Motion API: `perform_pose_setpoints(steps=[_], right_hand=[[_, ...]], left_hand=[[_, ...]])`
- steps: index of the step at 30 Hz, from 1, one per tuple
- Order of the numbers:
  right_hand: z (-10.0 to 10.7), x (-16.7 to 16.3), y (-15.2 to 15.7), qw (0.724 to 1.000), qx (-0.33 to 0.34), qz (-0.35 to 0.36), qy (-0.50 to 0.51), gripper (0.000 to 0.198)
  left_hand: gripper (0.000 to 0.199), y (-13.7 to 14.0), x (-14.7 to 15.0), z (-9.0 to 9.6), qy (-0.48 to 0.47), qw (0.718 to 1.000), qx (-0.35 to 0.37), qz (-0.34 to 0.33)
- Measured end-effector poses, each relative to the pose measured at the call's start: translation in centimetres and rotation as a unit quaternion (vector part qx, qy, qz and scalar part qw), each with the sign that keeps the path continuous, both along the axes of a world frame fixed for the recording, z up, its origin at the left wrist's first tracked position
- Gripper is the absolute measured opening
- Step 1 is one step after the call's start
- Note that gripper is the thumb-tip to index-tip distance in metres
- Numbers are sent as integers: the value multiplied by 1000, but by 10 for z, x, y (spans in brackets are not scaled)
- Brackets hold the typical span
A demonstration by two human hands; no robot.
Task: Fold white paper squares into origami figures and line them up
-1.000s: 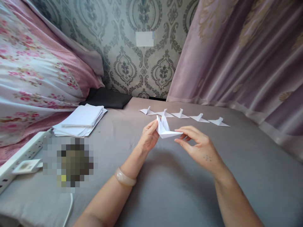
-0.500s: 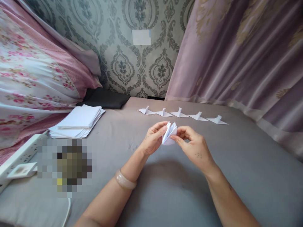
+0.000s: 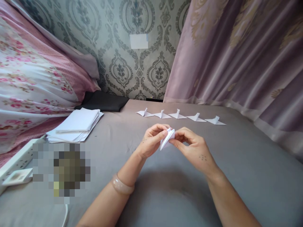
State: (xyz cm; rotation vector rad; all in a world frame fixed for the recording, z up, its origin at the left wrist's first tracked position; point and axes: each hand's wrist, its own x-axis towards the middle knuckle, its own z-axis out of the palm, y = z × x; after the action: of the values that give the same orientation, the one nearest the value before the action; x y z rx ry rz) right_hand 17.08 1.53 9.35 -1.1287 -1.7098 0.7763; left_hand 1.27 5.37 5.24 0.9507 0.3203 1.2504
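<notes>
Both hands pinch a small piece of folded white paper in the air above the grey sheet. My left hand grips its left side, thumb in front and fingers behind. On the right side, my right hand pinches the paper's edge between thumb and index finger. The paper's layers lie nearly flat together, and its lower end comes to a point. Beyond the hands, several folded paper birds stand in a row with their wings spread.
A stack of white paper lies at the left, with a black folded item behind it. A white power strip and a pixelated object are nearer on the left. Curtains hang at the right.
The folded paper has closed up: its spread layers are now pressed together and it has turned narrower. Both hands sit slightly lower in view, and the camera has shifted a little.
</notes>
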Motion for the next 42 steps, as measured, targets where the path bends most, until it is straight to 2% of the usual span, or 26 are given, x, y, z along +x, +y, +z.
perform_pose_setpoints(steps=[5, 9, 12, 15, 18, 21, 24, 30, 37, 42], right_hand=[[11, 1, -7, 997, 72, 24, -14, 4], [18, 3, -11, 985, 165, 11, -50, 8], [23, 4, -15, 973, 218, 1, -72, 11], [27, 6, -20, 965, 244, -8, -93, 13], [31, 8, -24, 960, 259, -15, -108, 13], [35, 8, -27, 958, 266, -25, -108, 14], [38, 8, -29, 954, 278, -33, -106, 16], [42, 10, -31, 942, 309, -37, -122, 23], [41, 10, -35, 965, 248, -28, -81, 21], [42, 6, -38, 979, 196, -48, -33, 10]], left_hand=[[4, -1, -6, 9, 52, 993, 102, 0], [6, -5, -11, 23, 131, 973, 183, 58], [10, -10, -15, 36, 202, 934, 266, 129], [15, -16, -20, 48, 264, 881, 347, 182], [20, -20, -25, 58, 320, 830, 410, 201], [25, -21, -28, 63, 331, 810, 445, 192], [22, -21, -25, 63, 301, 825, 439, 188], [8, -24, -18, 61, 253, 877, 366, 183], [6, -29, -15, 59, 219, 916, 308, 132], [7, -32, -7, 59, 161, 958, 222, 85]])
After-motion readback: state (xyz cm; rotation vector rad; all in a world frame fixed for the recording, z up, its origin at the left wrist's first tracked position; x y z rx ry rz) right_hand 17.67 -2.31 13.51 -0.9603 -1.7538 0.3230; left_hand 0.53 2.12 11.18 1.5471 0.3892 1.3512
